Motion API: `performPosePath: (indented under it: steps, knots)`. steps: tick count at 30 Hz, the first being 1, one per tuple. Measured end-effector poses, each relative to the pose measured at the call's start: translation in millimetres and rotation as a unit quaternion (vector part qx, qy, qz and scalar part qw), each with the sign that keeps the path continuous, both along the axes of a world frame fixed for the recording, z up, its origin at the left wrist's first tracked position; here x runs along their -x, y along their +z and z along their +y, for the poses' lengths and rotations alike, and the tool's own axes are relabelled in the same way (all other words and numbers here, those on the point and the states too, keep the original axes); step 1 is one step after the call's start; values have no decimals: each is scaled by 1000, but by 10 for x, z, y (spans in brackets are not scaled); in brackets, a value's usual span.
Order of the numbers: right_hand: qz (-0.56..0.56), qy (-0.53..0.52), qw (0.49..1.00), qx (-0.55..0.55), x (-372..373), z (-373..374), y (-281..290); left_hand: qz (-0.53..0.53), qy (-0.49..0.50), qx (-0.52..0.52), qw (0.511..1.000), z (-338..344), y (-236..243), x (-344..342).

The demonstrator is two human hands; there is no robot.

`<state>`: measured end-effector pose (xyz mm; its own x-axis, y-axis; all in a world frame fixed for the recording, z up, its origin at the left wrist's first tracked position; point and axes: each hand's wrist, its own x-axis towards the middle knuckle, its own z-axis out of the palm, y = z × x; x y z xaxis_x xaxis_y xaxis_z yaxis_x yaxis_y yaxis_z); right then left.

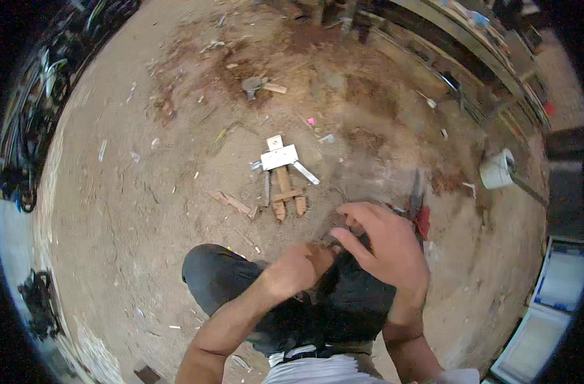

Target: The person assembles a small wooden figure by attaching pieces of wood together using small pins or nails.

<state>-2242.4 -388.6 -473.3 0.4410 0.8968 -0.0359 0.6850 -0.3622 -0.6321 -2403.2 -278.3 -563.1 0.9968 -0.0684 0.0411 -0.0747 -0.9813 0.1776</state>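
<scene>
My left hand (pixel 301 269) is closed in front of my lap, its fingertips blurred; whatever they pinch is too small or dark to make out. Close beside it, my right hand (pixel 388 240) has curved fingers, with the thumb apart from the forefinger and nothing clear between them. Ahead of both hands, a small wooden figure (pixel 283 179) lies on the dirt floor. It has a pale square head piece (pixel 275 143), a white rectangular block (pixel 280 157) across its top, a slanting white strip (pixel 306 173) and brown wooden legs. A tool with a red handle (pixel 422 223) lies just beyond my right hand.
A hammer-like tool with a wooden handle (pixel 276 88) lies farther ahead. Wood scraps (pixel 231 202) and litter dot the dirt floor (pixel 145 211). At right stand a white bucket (pixel 497 169) and wooden shelving (pixel 458 54). Dark clutter (pixel 55 64) lines the left edge.
</scene>
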Motion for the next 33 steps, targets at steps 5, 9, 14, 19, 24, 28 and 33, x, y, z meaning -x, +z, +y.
performPosePath:
  steps: [5, 9, 14, 19, 24, 28, 33]
  knots:
    - [8, 16, 1000, 3, 83, -36, 80, 24, -7, 138, 990, 89, 186, -1]
    - [10, 41, 999, 14, 81, 38, 110, 82, 110, 233, 963, 259, 273, -303]
    - [-18, 7, 1000, 12, 54, 16, 30, -148, 153, 280, 936, 413, 410, -434]
    - [-44, -9, 999, 4, 77, 5, 24, -102, 161, 345, 919, 415, 528, -434]
    - [-13, -25, 999, -18, 84, 22, 2, -108, 141, 400, 899, 443, 567, -391]
    - [22, -77, 996, -49, 98, 61, 11, -105, 150, 414, 892, 445, 598, -357]
    - [20, -70, 996, -44, 80, 48, 40, -87, 162, 444, 877, 436, 606, -365]
